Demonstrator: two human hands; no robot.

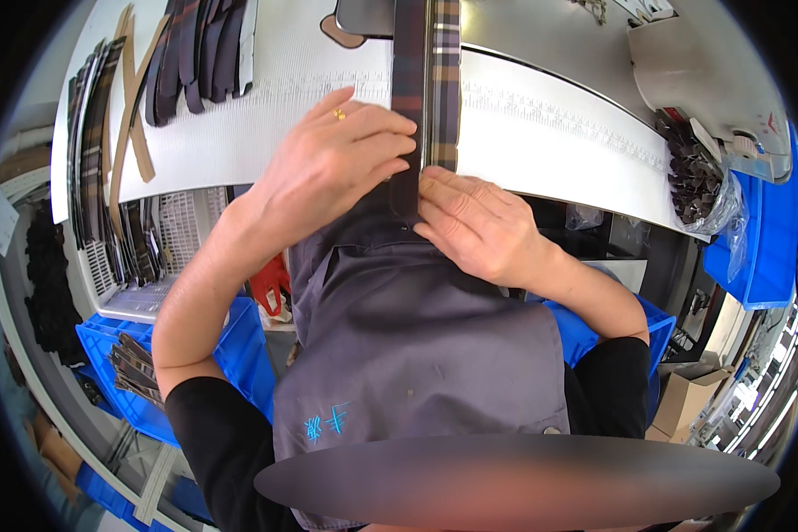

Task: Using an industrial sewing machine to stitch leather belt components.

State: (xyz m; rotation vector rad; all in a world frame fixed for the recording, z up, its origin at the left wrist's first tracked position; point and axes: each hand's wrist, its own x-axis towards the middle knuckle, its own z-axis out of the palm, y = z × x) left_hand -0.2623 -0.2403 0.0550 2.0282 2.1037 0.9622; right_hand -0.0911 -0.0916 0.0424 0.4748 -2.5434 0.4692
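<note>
My left hand (pixel 337 164) has its fingers bent over a dark plaid fabric strip (pixel 408 80), fingertips on its left edge, thumb lower down. My right hand (pixel 477 226) grips the strip's lower end, fingers pressed together beside it. The strip runs front to back over the white work surface (pixel 554 142) and hangs past its front edge at my dark apron (pixel 417 346). Just right of it lies a tan-and-black plaid piece (pixel 446 80) along a narrow pale edge. The undersides of both hands are hidden.
Fabric strips (pixel 186 62) and tan strips (pixel 129 115) lie at the left. A dark phone-like object (pixel 363 18) sits at the back. A bag of dark scraps (pixel 692 168) and a blue bin (pixel 754 244) are right. Another blue bin (pixel 106 363) stands below left.
</note>
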